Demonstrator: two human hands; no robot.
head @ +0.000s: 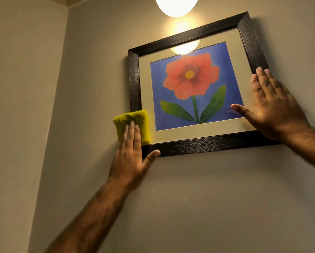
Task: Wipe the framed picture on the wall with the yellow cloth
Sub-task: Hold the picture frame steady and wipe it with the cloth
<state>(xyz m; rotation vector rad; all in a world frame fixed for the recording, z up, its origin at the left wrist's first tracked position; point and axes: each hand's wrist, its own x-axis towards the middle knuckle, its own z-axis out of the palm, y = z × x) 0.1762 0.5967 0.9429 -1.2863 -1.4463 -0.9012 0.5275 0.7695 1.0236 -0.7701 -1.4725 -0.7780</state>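
Lower centre, the left hand (130,152) is pressing the folded yellow cloth (133,123) flat-fingered against the framed picture (189,84)'s lower-left corner; it looks soft and easy to bunch. At right, the right hand (273,106) is lying open, gripping nothing, bracing the frame's lower-right side. The glazed picture probably swings easily, so steadying its edge seems wise.

My left hand (130,152) presses the cloth (133,123) on the picture's (189,88) bottom left corner; my right hand (273,106) lies flat on its right side.
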